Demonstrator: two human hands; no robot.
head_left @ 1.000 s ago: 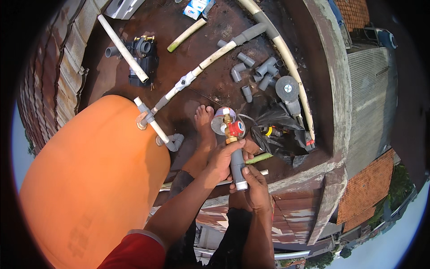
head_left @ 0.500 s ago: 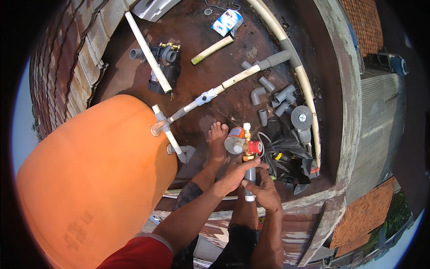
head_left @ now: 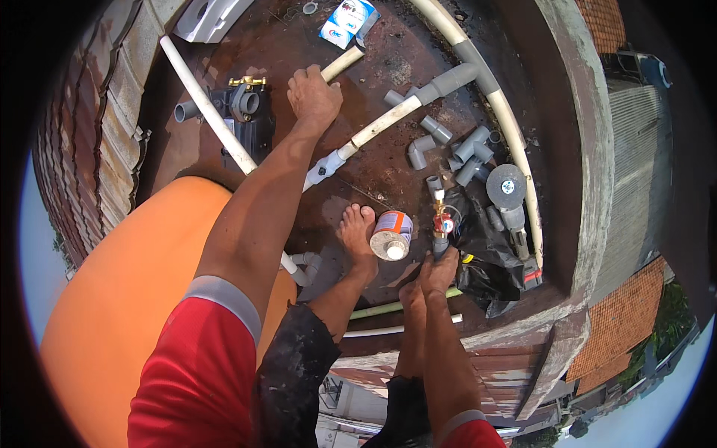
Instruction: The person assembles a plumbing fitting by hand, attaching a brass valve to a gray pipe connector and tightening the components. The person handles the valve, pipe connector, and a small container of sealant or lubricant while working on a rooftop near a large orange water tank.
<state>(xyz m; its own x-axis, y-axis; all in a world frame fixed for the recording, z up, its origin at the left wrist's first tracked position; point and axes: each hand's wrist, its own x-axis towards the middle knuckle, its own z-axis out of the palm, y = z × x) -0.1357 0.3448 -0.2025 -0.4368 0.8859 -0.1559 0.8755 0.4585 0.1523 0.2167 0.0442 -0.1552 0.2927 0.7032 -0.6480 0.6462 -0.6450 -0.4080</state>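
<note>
My left hand (head_left: 314,98) is stretched far forward, its fingers closed over the near end of a short off-white pipe (head_left: 345,64) on the floor. My right hand (head_left: 439,272) is lower down, wrapped around the grey lower end of a valve assembly (head_left: 441,222). This has brass fittings, a red body with a round white face, and a white tip; the hand hides its lower part. Just left of it stands an orange-and-white glue can (head_left: 391,237). A jointed white pipe run with a light-blue-grey valve (head_left: 326,169) passes under my left forearm.
A large orange tank (head_left: 142,291) fills the lower left. A black pump (head_left: 246,112) and a long white pipe (head_left: 205,101) are at the left. Loose grey fittings (head_left: 472,149), an angle grinder (head_left: 508,190) and a black plastic bag (head_left: 489,257) lie right, inside a low wall (head_left: 590,149).
My left hand has left the valve assembly and reached forward to the short pipe. My right hand has moved the assembly slightly right, beside the black bag.
</note>
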